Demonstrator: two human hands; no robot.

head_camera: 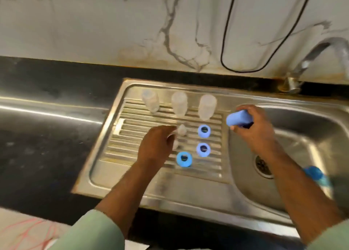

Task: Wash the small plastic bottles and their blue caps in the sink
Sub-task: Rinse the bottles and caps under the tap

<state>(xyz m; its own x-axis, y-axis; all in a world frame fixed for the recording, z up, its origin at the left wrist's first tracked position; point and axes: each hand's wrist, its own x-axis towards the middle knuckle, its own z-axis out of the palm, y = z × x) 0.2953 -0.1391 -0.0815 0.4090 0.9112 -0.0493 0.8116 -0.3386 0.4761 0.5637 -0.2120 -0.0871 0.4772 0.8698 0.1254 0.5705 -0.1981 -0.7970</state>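
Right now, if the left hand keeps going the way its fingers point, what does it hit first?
The left hand points right and slightly away, fingertips already at a small clear nipple-like piece. Beyond that, the nearest blue cap comes next, though depth is hard to judge.

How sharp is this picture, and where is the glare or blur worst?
Head view: soft all over; the three clear bottles smear into the draining board; motion blur on the blue thing gripped by the right hand and around the left hand; glare streak on the counter edge; wide-angle bending at the tap.
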